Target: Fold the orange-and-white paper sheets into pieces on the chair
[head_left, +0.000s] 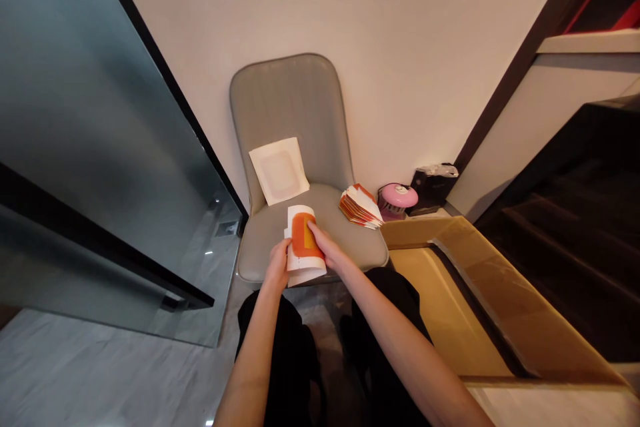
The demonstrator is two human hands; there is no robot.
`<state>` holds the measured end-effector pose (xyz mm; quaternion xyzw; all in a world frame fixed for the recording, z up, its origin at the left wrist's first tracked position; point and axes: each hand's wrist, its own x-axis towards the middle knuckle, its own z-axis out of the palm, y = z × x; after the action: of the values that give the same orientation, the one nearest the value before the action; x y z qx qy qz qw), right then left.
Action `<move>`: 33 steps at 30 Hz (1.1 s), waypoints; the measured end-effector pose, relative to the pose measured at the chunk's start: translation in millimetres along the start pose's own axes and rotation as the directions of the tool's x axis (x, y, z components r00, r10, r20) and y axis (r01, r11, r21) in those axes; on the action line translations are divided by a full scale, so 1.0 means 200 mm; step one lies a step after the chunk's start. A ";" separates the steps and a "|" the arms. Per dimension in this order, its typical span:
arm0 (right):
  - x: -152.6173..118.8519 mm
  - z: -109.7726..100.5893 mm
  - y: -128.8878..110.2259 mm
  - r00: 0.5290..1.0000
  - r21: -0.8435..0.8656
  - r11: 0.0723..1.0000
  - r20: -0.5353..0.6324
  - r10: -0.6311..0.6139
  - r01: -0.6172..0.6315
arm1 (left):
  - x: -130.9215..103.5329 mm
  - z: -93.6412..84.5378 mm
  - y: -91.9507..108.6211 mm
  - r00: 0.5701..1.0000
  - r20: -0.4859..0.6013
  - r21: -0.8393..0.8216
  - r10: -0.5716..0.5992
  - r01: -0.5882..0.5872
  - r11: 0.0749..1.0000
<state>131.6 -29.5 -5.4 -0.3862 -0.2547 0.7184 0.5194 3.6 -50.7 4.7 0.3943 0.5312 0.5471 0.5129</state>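
Between my two hands is an orange and white paper sheet [301, 240], bent into a curve above the front of the grey chair seat. My left hand [279, 261] grips its left edge. On the right side, my right hand [323, 243] holds it with the thumb on the orange face. A white square sheet [280, 170] leans against the chair's backrest. At the seat's right edge lies a fanned stack of orange and white folded papers [361, 205].
The grey chair [295, 93] stands against the wall. Right of it are a pink round device [399, 195], a dark box [434, 187] and a large open cardboard box [505, 280]. A glass door with a black handle [100, 247] is at the left.
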 end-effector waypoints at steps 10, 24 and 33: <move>-0.02 -0.01 -0.06 0.997 0.032 0.997 0.000 -0.075 0.075 | 0.00 -0.05 -0.02 0.963 -0.058 0.421 0.262 -0.214 0.881; -0.02 -0.03 -0.07 0.977 -0.115 0.980 -0.119 -0.174 0.160 | -0.08 -0.01 -0.02 0.955 -0.098 0.473 0.281 -0.204 0.857; -0.07 -0.08 -0.12 0.924 -0.359 0.864 -0.008 -0.381 0.353 | -0.10 0.00 -0.04 0.971 -0.077 0.294 0.225 -0.193 0.936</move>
<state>159.7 -35.0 8.1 -0.4449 -0.4270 0.5335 0.5788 7.8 -70.6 -0.8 0.4877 0.5868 0.5371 0.3598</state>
